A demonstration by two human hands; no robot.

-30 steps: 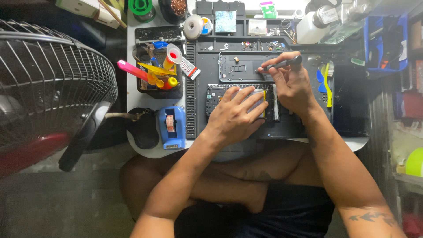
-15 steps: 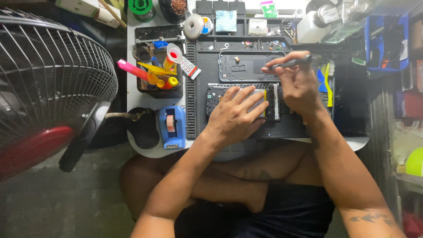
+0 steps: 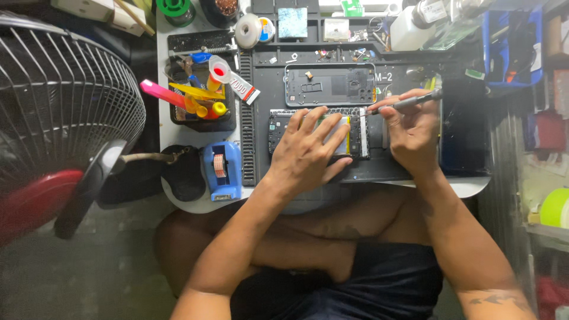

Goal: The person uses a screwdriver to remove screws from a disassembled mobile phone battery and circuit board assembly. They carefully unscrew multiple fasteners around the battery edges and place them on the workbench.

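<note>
An opened phone (image 3: pixel 355 131) with its insides showing lies on a black work mat (image 3: pixel 415 166) on a small white table. My left hand (image 3: pixel 311 151) lies flat on the phone with its fingers spread, pressing it down. My right hand (image 3: pixel 412 127) grips a slim grey screwdriver (image 3: pixel 409 102) whose tip points left at the phone's upper right edge. A removed phone back cover (image 3: pixel 330 84) lies just beyond the phone.
A blue tape dispenser (image 3: pixel 222 170) sits at the table's left front. A tool holder (image 3: pixel 198 101) with a pink tool, yellow tools and a glue tube stands at the left. A large fan (image 3: pixel 59 130) fills the left side. Blue bins (image 3: pixel 512 47) hang at the right.
My right hand has shifted slightly with the screwdriver, bringing its tip down nearer the phone's upper right edge. My left hand stays on the phone.
</note>
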